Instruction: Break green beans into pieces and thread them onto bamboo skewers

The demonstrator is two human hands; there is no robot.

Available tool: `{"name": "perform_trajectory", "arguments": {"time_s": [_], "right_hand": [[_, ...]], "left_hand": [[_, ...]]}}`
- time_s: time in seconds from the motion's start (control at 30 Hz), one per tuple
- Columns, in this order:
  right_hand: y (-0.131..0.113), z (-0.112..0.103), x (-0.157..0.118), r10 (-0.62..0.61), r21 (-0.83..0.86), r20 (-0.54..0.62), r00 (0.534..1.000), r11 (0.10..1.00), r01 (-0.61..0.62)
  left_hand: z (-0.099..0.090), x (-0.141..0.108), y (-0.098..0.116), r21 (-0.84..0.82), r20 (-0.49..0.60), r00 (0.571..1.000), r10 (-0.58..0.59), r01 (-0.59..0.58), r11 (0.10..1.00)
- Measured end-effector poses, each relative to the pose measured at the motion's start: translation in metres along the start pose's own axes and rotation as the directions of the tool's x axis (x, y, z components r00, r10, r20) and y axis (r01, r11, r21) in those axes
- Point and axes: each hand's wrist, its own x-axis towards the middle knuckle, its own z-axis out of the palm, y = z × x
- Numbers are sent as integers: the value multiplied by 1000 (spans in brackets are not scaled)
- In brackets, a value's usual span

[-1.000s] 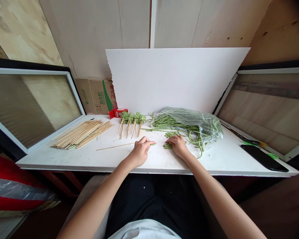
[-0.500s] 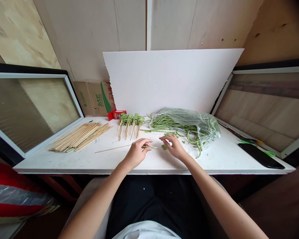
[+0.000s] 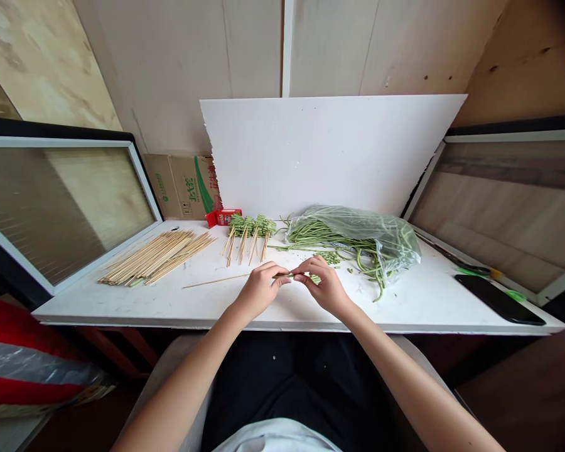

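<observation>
Between my two hands, just above the front of the white table [image 3: 169, 309], is a piece of green bean [image 3: 285, 275]. My left hand [image 3: 260, 290] is closed round its left end. The fingertips of my right hand [image 3: 324, 287] pinch the other end. A single bamboo skewer [image 3: 216, 280] reaches out to the left of my left hand; whether it touches the hand is hidden. Short cut bean pieces [image 3: 328, 257] lie behind my right hand, and a few more show partly beneath its fingers.
At left lies a pile of bamboo skewers [image 3: 153, 256]. Several skewers threaded with beans [image 3: 252, 226] stand in a row near a red box [image 3: 226, 216]. A plastic bag of long beans [image 3: 358, 226] is at the back right. A black phone [image 3: 499, 299] lies far right.
My right hand has moved left and taken hold of the free end of the bean piece. My left hand keeps its grip. The view has shifted slightly.
</observation>
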Motion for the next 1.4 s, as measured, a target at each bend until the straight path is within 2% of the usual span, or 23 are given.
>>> {"name": "perform_trajectory", "arguments": {"time_s": [0.13,0.27,0.37,0.57,0.8,0.97,1.03,1.1,1.17,1.27,1.33,1.4], "right_hand": [[-2,2,0,-62,-36,25,998,997,63],[-3,2,0,-102,-40,30,994,994,103],[-4,1,0,-92,-24,21,996,995,93],[-7,8,-2,-55,36,37,998,998,53],[-1,16,-7,48,195,58,997,979,-58],[5,20,-9,106,395,106,989,908,-140],[4,21,-9,123,491,132,984,854,-173],[3,18,-6,151,516,118,981,835,-190],[6,9,-4,184,422,54,981,886,-190],[27,-10,-2,165,94,-52,985,983,-160],[51,-21,-5,141,-113,-51,989,983,-146],[77,-26,-11,179,-231,-38,983,956,-183]], "left_hand": [[0,1,-2,194,-3,999,44,-43,980],[-2,2,0,221,4,998,66,-65,973],[-2,2,2,175,25,998,65,-68,982],[3,-1,7,118,164,985,44,-64,991],[6,-3,4,-6,175,984,9,-8,1000],[7,-2,4,-175,176,984,4,27,984],[6,-1,5,-230,186,982,-37,80,970],[3,-1,4,-260,190,977,-93,141,955],[0,0,2,-261,181,975,-132,177,949],[-3,-1,-5,-228,169,974,-148,185,956],[-3,-2,-8,-203,171,974,-149,183,962],[-2,-2,-10,-187,175,973,-150,182,965]]}}
